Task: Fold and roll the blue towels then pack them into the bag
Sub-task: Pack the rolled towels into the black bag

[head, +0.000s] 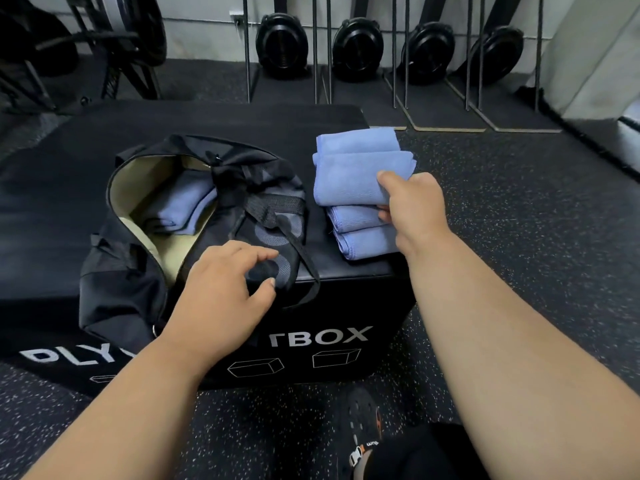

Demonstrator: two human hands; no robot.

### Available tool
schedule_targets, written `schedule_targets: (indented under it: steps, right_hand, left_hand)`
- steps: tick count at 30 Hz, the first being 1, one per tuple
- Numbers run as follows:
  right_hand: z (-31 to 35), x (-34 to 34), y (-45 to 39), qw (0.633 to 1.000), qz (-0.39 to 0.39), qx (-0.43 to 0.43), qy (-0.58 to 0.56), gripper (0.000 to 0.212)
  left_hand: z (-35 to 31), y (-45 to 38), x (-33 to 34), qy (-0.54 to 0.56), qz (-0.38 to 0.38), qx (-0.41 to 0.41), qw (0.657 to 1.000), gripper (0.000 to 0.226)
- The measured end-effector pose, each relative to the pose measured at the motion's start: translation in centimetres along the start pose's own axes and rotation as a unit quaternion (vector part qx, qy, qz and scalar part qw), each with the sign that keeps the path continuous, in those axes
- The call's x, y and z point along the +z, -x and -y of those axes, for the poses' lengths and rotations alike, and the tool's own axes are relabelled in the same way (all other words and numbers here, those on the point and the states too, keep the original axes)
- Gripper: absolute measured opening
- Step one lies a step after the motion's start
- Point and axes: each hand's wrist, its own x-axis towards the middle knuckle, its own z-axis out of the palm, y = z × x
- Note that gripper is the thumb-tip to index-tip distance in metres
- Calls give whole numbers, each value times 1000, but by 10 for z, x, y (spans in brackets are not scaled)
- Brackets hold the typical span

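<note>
Blue towels are split between two places: one roll [180, 206] already lies inside the bag [114, 271], and four more sit in a row on the right end of the black box [311, 341], just beside the bag. The bag lies on the box top with its unzipped mouth facing up and toward you, pale lining showing.

Your right hand [415, 213] pinches the second roll from the far end [349, 178] at its right end, thumb on top. That roll's long axis runs left to right, so its free end points at the bag, which lies to the left of your hand. By my reading, a straight sideways carry is all that remains.

Your left hand [221, 289] is nearer the opening; it rests on the bag's near side with fingers loosely curled over the mesh, thumb apart. Whether it actually grips the fabric you cannot tell.

The bag's depth under the straps [270, 206] is hidden, and your right fingers beneath the roll are out of sight.
</note>
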Motion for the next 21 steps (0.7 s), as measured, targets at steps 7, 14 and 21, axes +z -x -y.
schedule_targets:
  steps: [7, 14, 21]
  right_hand:
    - [3, 6, 34, 974, 66, 102, -190, 42]
    - [-24, 40, 111, 928, 222, 176, -244, 32]
    - [-39, 65, 145, 923, 276, 148, -223, 65]
  left_hand:
    - [11, 7, -6, 7, 20, -36, 999, 40]
    - [10, 16, -16, 396, 6, -211, 894, 51]
    - [22, 23, -37, 563, -21, -234, 792, 64]
